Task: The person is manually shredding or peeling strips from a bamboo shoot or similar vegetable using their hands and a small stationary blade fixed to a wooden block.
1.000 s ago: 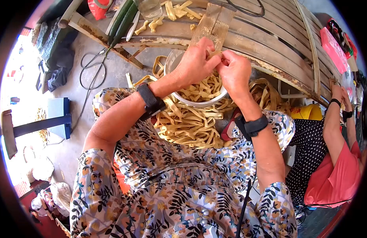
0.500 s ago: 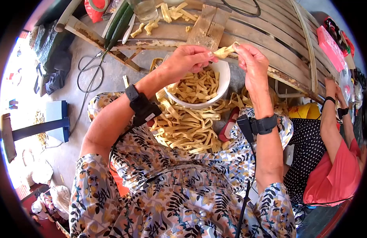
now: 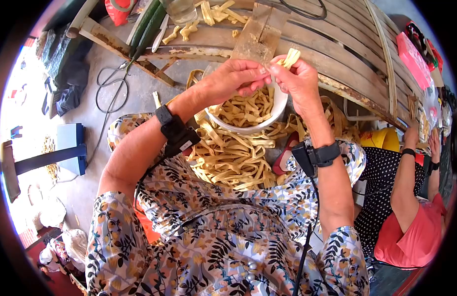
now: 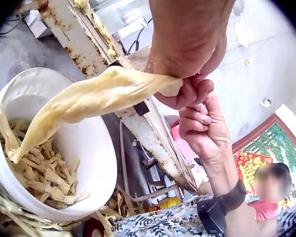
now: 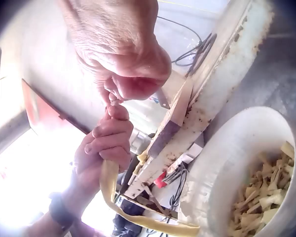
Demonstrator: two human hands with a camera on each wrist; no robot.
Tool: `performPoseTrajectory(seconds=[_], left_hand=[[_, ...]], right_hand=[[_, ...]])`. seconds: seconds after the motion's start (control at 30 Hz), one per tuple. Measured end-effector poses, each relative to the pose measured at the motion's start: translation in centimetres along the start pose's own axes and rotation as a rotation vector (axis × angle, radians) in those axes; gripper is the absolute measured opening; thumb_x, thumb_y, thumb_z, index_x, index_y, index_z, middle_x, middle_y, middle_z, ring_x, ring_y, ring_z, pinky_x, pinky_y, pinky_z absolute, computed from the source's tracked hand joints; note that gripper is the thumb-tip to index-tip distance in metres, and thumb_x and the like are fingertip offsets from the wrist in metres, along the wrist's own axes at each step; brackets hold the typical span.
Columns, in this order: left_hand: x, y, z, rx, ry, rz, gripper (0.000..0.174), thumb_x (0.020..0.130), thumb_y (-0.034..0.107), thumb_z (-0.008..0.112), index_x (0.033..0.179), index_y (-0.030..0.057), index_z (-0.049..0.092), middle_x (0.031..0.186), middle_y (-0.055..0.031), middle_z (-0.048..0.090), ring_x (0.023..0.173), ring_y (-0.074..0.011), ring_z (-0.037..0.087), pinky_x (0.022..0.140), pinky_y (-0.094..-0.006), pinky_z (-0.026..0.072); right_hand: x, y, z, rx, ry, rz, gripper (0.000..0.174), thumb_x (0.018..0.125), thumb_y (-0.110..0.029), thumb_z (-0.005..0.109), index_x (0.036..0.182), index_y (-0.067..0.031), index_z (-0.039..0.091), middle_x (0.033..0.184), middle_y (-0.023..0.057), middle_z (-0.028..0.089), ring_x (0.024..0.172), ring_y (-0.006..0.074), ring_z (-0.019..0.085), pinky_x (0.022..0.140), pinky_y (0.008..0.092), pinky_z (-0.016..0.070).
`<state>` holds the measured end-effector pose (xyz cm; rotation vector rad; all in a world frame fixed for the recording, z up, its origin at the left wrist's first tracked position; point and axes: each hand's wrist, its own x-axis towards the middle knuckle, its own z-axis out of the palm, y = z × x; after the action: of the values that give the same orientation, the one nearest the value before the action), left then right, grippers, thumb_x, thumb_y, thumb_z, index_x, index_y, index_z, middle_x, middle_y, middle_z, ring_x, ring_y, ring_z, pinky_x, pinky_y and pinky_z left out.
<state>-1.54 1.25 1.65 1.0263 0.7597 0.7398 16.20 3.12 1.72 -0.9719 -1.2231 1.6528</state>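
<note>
My left hand [image 3: 234, 79] and right hand [image 3: 298, 83] meet above the bucket, fingertips close together. Both pinch a pale yellow, soft flat strip; its frayed end [image 3: 290, 57] pokes up out of the right hand. In the left wrist view a long length of strip [image 4: 89, 96] trails from the left hand to the bucket's rim. The white bucket [image 3: 278, 109] below holds many short yellow pieces [image 3: 246, 108]. Longer strips [image 3: 233, 158] lie heaped on the floor in front of it. Fingers hide the part of the strip between the hands.
A slatted bench [image 3: 332, 54] with a rusty edge stands just beyond the bucket. On it are a wooden board [image 3: 260, 34], yellow pieces [image 3: 189, 30], cucumbers [image 3: 148, 29] and a glass jar [image 3: 179, 10]. Another person [image 3: 408, 232] sits at the right.
Half a second ago the hands were apart with a twisted yellow piece stretched between them. They have come together again, and a strip end now stands up from the right hand.
</note>
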Motion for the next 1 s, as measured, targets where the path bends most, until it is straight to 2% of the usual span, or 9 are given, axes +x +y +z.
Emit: performPoseTrajectory(seconds=[0.13, 0.27, 0.5, 0.6, 0.7, 0.73, 0.77, 0.83, 1.0], left_hand=[[-0.1, 0.3, -0.3, -0.075, -0.011, -0.037, 0.023, 0.091, 0.020, 0.046, 0.090, -0.0001, 0.057, 0.059, 0.0066, 0.041, 0.047, -0.0010, 0.030, 0.044, -0.0149, 0.0247], [-0.4, 0.4, -0.5, -0.058, -0.007, -0.065, 0.024, 0.091, 0.021, 0.046, 0.090, 0.0000, 0.057, 0.059, 0.0071, 0.040, 0.047, -0.0006, 0.029, 0.044, -0.0148, 0.0242], [0.2, 0.6, -0.8, -0.153, -0.055, -0.077, 0.023, 0.090, 0.019, 0.047, 0.091, -0.0009, 0.058, 0.062, 0.0046, 0.045, 0.049, -0.0023, 0.031, 0.045, -0.0156, 0.0259], [0.6, 1.0, -1.0, -0.183, -0.118, -0.071, 0.024, 0.091, 0.022, 0.047, 0.089, 0.0013, 0.058, 0.060, 0.0063, 0.043, 0.049, -0.0016, 0.034, 0.043, -0.0141, 0.0249], [0.4, 2.2, -1.0, 0.200, 0.037, 0.048, 0.024, 0.091, 0.022, 0.046, 0.089, 0.0014, 0.057, 0.061, 0.0051, 0.045, 0.050, -0.0033, 0.039, 0.044, -0.0140, 0.0291], [0.4, 2.7, -1.7, 0.429, 0.087, 0.092, 0.024, 0.091, 0.021, 0.045, 0.087, 0.0009, 0.058, 0.063, 0.0037, 0.048, 0.053, -0.0045, 0.044, 0.048, -0.0153, 0.0340], [0.6, 3.2, -2.5, 0.481, 0.113, 0.124, 0.023, 0.091, 0.021, 0.046, 0.086, 0.0009, 0.058, 0.063, 0.0035, 0.049, 0.054, -0.0043, 0.045, 0.049, -0.0156, 0.0352], [1.5, 4.0, -4.1, 0.579, 0.169, 0.184, 0.022, 0.090, 0.020, 0.046, 0.085, 0.0009, 0.058, 0.064, 0.0031, 0.050, 0.056, -0.0040, 0.047, 0.051, -0.0161, 0.0376], [4.0, 4.4, -6.3, 0.649, 0.448, 0.267, 0.023, 0.086, 0.024, 0.053, 0.079, 0.0040, 0.062, 0.058, 0.0066, 0.043, 0.053, -0.0014, 0.035, 0.045, -0.0176, 0.0271]], right_hand=[[0.1, -0.2, -0.5, 0.024, 0.027, 0.012, 0.015, 0.078, -0.014, 0.064, 0.088, -0.0029, 0.061, 0.066, -0.0009, 0.053, 0.052, 0.0013, 0.042, 0.043, 0.0156, 0.0300], [0.1, -1.5, -0.7, -0.241, 0.086, -0.074, 0.017, 0.080, -0.020, 0.062, 0.079, -0.0025, 0.063, 0.063, -0.0023, 0.054, 0.053, 0.0027, 0.046, 0.046, 0.0173, 0.0382], [1.0, -0.6, -1.2, -0.232, 0.276, -0.379, 0.021, 0.079, -0.016, 0.063, 0.069, 0.0026, 0.062, 0.061, -0.0006, 0.054, 0.053, 0.0053, 0.045, 0.049, 0.0196, 0.0362], [1.4, -0.8, -1.4, -0.153, 0.294, -0.380, 0.019, 0.078, -0.014, 0.063, 0.070, 0.0032, 0.062, 0.061, -0.0005, 0.054, 0.051, 0.0051, 0.044, 0.048, 0.0196, 0.0366], [1.9, -1.6, -0.8, -0.117, 0.383, -0.220, 0.017, 0.078, -0.014, 0.063, 0.073, 0.0030, 0.064, 0.061, -0.0004, 0.054, 0.051, 0.0044, 0.045, 0.047, 0.0186, 0.0364], [2.3, -2.1, -1.1, -0.103, 0.416, -0.226, 0.017, 0.078, -0.015, 0.063, 0.075, 0.0013, 0.065, 0.061, -0.0002, 0.055, 0.051, 0.0037, 0.045, 0.046, 0.0174, 0.0366], [2.9, -2.5, -2.1, -0.119, 0.432, -0.228, 0.015, 0.079, -0.016, 0.064, 0.081, -0.0012, 0.066, 0.066, 0.0000, 0.059, 0.054, 0.0023, 0.045, 0.049, 0.0162, 0.0382], [4.3, -2.5, -2.6, -0.097, 0.479, -0.313, 0.018, 0.079, -0.017, 0.063, 0.076, 0.0002, 0.065, 0.063, 0.0006, 0.057, 0.053, 0.0037, 0.047, 0.045, 0.0166, 0.0380], [6.9, -1.0, -1.4, 0.003, 0.551, -0.309, 0.018, 0.079, -0.017, 0.063, 0.077, 0.0005, 0.065, 0.064, 0.0011, 0.057, 0.055, 0.0041, 0.048, 0.046, 0.0178, 0.0412]])
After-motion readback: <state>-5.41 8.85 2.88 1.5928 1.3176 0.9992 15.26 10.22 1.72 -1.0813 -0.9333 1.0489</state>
